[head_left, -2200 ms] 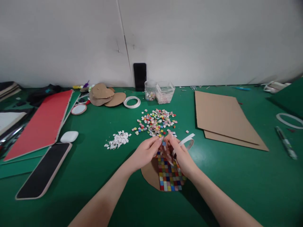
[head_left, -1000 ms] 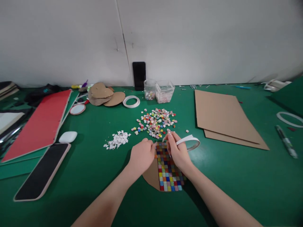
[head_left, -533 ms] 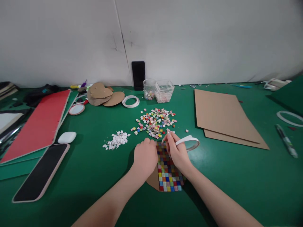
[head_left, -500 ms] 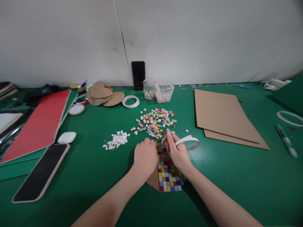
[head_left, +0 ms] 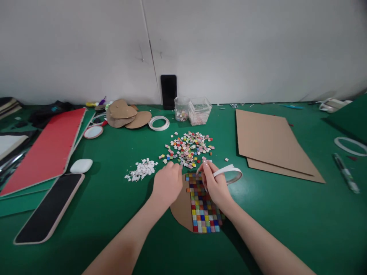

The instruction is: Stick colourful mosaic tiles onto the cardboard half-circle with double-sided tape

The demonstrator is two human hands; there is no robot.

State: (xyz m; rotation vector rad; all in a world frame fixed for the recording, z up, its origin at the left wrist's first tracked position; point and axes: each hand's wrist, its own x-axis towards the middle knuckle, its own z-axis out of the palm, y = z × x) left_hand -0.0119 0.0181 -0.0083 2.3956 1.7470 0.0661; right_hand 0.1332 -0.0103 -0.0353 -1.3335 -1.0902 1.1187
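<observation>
A round cardboard disc [head_left: 180, 208] lies in front of me, its right part covered with rows of colourful mosaic tiles [head_left: 203, 217]. My left hand [head_left: 168, 183] is over the disc's upper left edge, fingers curled in; what they hold, if anything, is hidden. A lone orange tile [head_left: 188, 190] sticks out from the tiled edge beside it. My right hand [head_left: 214, 185] is closed over the upper right of the tiles, with a thin white roll of tape [head_left: 237, 176] held in it. Its fingertips partly hide the top rows.
Beyond my hands lie a heap of loose mosaic tiles [head_left: 190, 149] and a pile of white paper scraps [head_left: 142, 170]. Cardboard sheets [head_left: 263, 137] are at right. A phone [head_left: 50, 208] and red board [head_left: 47, 149] lie at left; clear containers [head_left: 200, 111] stand at the back.
My left hand has moved left and slightly up, off the tiled edge, uncovering more bare cardboard and the orange tile. My right hand with the tape has hardly moved.
</observation>
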